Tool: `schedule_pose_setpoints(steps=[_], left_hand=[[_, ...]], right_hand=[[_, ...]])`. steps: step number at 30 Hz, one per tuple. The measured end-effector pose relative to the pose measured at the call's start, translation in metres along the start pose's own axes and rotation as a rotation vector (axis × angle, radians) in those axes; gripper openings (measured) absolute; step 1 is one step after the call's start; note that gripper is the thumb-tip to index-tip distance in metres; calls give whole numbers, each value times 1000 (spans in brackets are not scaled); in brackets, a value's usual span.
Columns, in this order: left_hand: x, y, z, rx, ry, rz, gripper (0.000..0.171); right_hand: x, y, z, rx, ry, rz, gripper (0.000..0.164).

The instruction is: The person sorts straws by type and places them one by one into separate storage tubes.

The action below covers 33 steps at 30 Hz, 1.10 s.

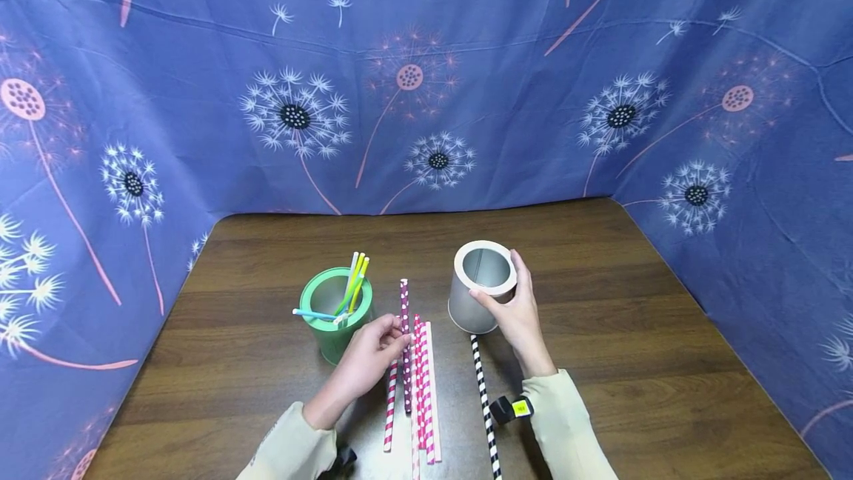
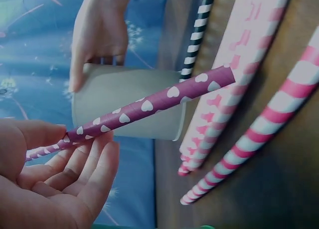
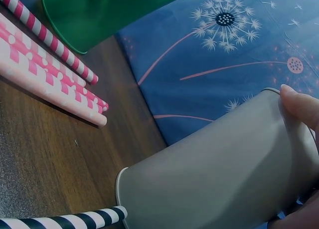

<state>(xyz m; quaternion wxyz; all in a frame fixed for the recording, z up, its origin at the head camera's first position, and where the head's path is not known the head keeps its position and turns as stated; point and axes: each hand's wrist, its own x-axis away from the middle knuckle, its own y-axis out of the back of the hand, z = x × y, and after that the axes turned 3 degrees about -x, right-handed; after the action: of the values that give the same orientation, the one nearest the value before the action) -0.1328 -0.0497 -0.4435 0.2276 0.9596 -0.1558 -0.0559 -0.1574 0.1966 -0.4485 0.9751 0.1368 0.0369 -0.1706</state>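
My left hand pinches a purple paper straw with white hearts between thumb and fingers, above the table. My right hand grips a grey metal can near its open top, thumb and fingers on opposite sides of the rim. The can stands upright, and the part of its inside that shows holds nothing. A green can stands left of my left hand, with several yellow, green, blue and white sticks leaning in it. Several pink and white paper straws lie beside my left hand.
A black-and-white striped straw lies with its far end at the grey can's base. One red-and-white striped straw lies left of the pink ones. Blue dandelion-print cloth stands behind and beside the brown wooden table.
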Motion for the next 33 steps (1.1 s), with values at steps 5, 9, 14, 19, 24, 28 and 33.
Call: schedule_pose_setpoints(steps=[5, 9, 14, 19, 24, 28, 33], left_hand=[[-6, 7, -14, -9, -2, -38, 10], [-10, 12, -25, 14, -27, -71, 10], [-16, 17, -38, 47, -88, -144, 12], [-23, 20, -52, 81, -169, -199, 14], [-33, 18, -69, 91, -242, -249, 15], [-44, 14, -78, 130, -322, -287, 14], [-58, 9, -87, 149, -418, -335, 13]], right_hand=[[0, -1, 1, -5, 7, -3, 101], [0, -2, 1, -12, 15, -5, 100], [0, -3, 1, -26, 26, -5, 100], [0, -3, 0, -27, 25, -10, 101], [0, -1, 0, -27, 21, -13, 100], [1, -1, -1, -27, 21, -12, 100], [1, -2, 0, -31, 21, -10, 100]])
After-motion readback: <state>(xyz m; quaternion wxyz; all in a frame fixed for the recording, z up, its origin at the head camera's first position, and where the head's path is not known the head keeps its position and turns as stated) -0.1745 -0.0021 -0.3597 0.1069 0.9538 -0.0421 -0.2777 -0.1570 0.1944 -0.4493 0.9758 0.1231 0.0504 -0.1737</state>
